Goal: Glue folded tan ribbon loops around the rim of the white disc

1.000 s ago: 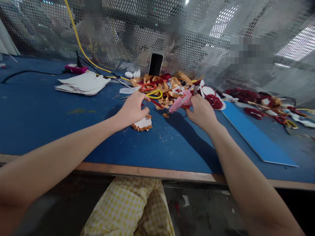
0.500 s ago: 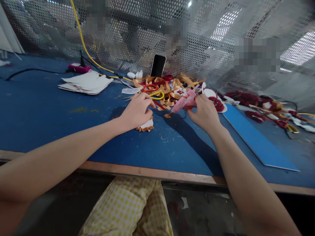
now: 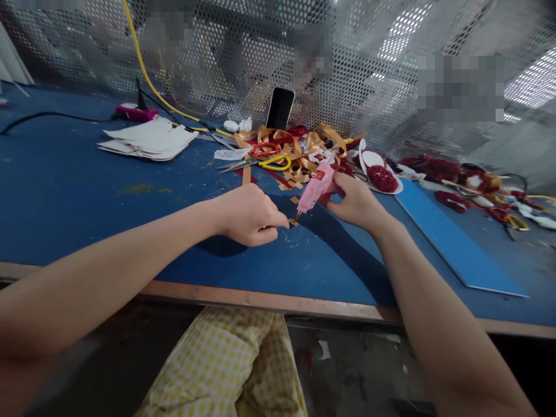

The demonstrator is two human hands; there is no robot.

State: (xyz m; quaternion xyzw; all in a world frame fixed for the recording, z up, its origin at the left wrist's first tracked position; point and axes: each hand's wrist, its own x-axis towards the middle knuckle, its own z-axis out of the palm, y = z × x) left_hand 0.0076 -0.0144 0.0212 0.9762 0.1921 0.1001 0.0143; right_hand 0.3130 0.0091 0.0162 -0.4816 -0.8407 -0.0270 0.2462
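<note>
My right hand (image 3: pixel 356 200) grips a pink glue gun (image 3: pixel 315 188), its nozzle tilted down to the left, close to a small gold ribbon piece (image 3: pixel 294 222) on the blue table (image 3: pixel 65 191). My left hand (image 3: pixel 249 214) is closed in a pinch right beside that nozzle, and it covers the white disc with the gold trim, so what its fingers hold is hidden. Behind both hands lies a heap of gold ribbon strips (image 3: pixel 304 150).
Scissors with yellow and red handles (image 3: pixel 260 162) lie by the ribbon heap. A phone (image 3: pixel 280 108) leans on the perforated metal screen. White paper sheets (image 3: pixel 147 139) lie far left. A blue board (image 3: pixel 452 237) and red trimmings (image 3: pixel 447 174) are on the right.
My left hand has pulled back toward me and closed over the trimmed disc. The glue gun has swung down so its nozzle now points beside my left fingers.
</note>
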